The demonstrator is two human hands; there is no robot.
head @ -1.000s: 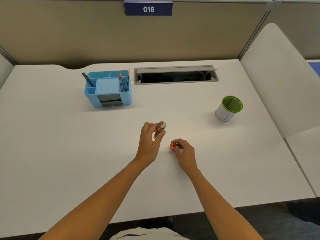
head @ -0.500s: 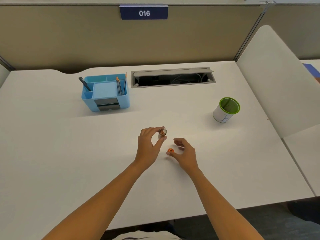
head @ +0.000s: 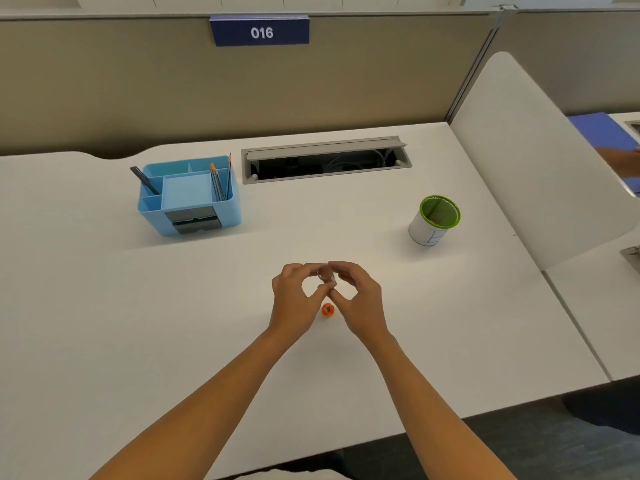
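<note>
Left grip (head: 294,299), right grip (head: 360,299) around vial (head: 325,274)

Both hands meet at a small clear glass vial (head: 326,274): left hand (head: 294,299) and right hand (head: 360,299) pinch it, just beyond a small orange cap (head: 327,310) lying on the white desk (head: 138,323).
</note>
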